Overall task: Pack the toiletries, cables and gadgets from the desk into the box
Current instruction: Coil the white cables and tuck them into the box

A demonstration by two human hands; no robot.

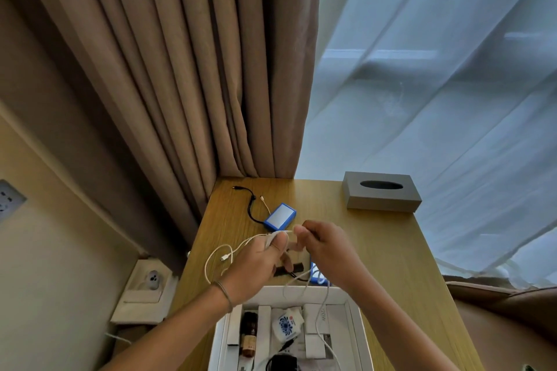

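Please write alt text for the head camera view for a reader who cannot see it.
Two hands wind a white cable above a wooden desk: the left hand carries the loops, the right hand pinches the cable. A partly packed white box sits nearest; a blue gadget, black cable and grey tissue box lie beyond.

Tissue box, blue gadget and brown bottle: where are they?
tissue box (380, 203), head view, on its front wall.
blue gadget (280, 216), head view, on its white top face.
brown bottle (249, 333), head view, on its body, in the box.
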